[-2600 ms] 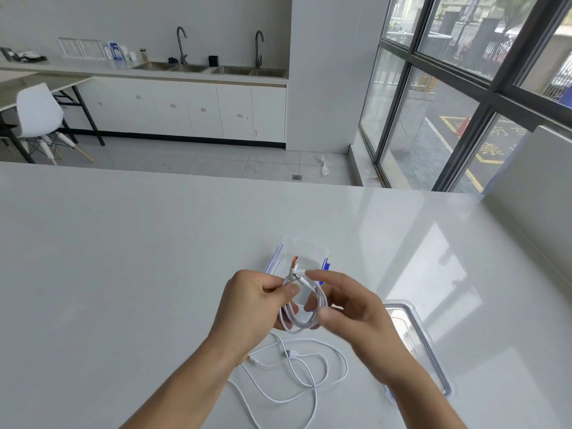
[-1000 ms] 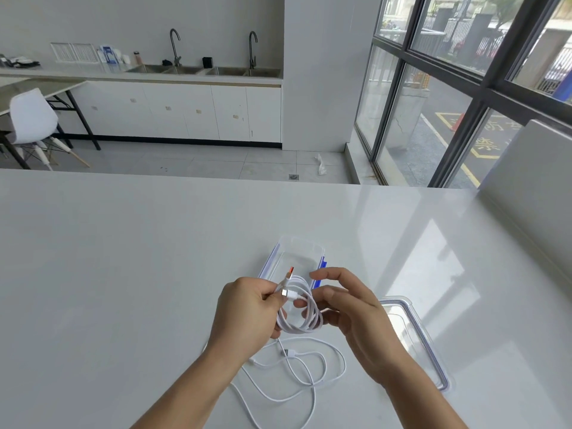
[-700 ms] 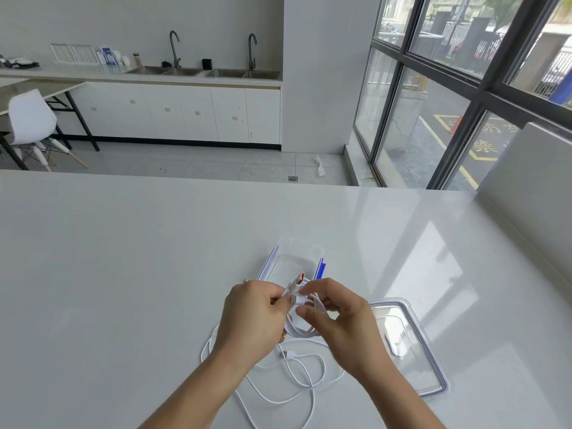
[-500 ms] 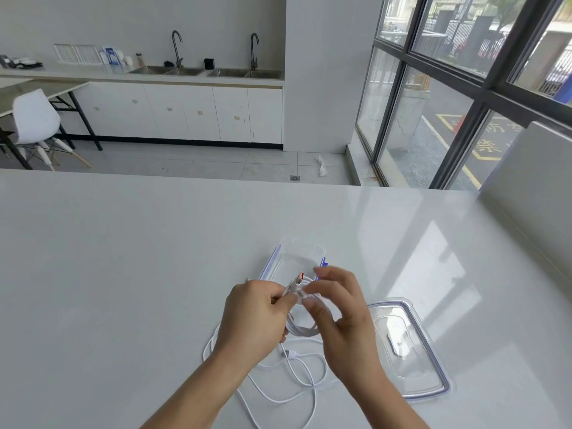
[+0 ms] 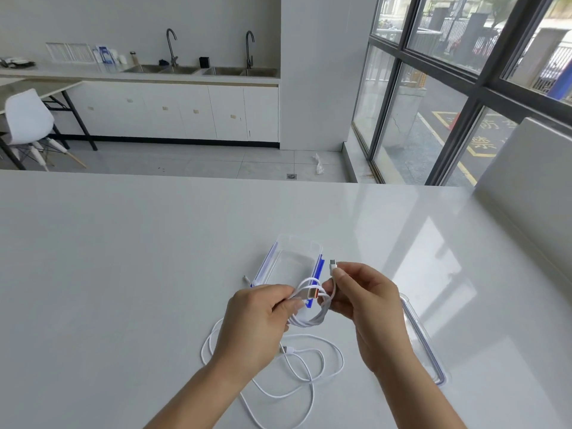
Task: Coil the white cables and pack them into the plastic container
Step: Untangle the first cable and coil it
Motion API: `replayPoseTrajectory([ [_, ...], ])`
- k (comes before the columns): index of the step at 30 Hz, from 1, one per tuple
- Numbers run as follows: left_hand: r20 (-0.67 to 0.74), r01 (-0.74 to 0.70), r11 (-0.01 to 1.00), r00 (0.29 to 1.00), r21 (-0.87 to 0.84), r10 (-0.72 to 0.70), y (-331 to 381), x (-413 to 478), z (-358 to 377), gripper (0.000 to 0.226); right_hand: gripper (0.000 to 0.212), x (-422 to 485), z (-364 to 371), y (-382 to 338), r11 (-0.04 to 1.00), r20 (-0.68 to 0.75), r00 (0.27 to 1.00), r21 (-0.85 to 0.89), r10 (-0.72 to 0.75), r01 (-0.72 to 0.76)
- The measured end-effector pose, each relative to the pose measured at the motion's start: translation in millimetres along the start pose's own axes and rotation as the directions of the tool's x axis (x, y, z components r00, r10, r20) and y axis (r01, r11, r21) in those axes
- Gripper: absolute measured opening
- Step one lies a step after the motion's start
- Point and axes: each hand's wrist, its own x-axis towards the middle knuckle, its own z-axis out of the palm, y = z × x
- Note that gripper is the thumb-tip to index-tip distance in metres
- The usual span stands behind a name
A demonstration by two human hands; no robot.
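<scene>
Now, just beside the open plastic container (image 5: 298,239), with another white cable (image 5: 309,360) loose farther from it, our left hand (image 5: 257,323) grips the coiled cable (image 5: 309,320) while our right hand (image 5: 368,301) pinches its plug end (image 5: 332,266), which we should tuck snugly through the loops.

This looks like an office pantry or break room rather than a home kitchen. A long counter (image 5: 93,72) along the far wall carries stainless sinks (image 5: 173,69) with two black gooseneck faucets (image 5: 171,44) above plain white cabinets (image 5: 198,113). A white moulded chair (image 5: 28,117) stands at a black-legged desk (image 5: 52,88). Full-height dark-framed windows (image 5: 433,88) face a road with yellow markings (image 5: 476,140). The floor (image 5: 201,162) is grey tile. The small items on the counter are too distant to identify.
</scene>
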Motion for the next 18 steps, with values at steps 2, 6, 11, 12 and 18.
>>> replayPoseTrajectory([
  [2, 0.010, -0.006, 1.000, 1.000, -0.023, 0.006, -1, 1, -3, 0.020, 0.013, 0, -1, -2, 0.993, 0.060, 0.997, -0.105, -0.044, 0.050],
  [6, 0.049, -0.067, 0.997, 0.996, -0.028, 0.068, 2, 1, -9, 0.024, 0.016, 5, -8, -9, 0.956, 0.237, 0.971, -0.290, 0.029, 0.042],
  [11, 0.070, -0.033, 0.999, 0.997, -0.040, 0.036, 2, 1, -11, 0.020, 0.026, 4, -11, -10, 0.946, 0.422, 0.904, -0.313, 0.063, 0.080],
  [12, 0.066, -0.037, 0.999, 0.997, -0.032, 0.039, 2, 1, -12, 0.021, 0.026, 3, -11, -9, 0.960, 0.423, 0.904, -0.274, 0.063, 0.061],
  [18, 0.094, -0.032, 0.998, 0.995, -0.050, 0.036, -1, 0, -13, 0.024, 0.009, 0, -16, -6, 0.979, 0.396, 0.918, -0.187, -0.003, 0.084],
])
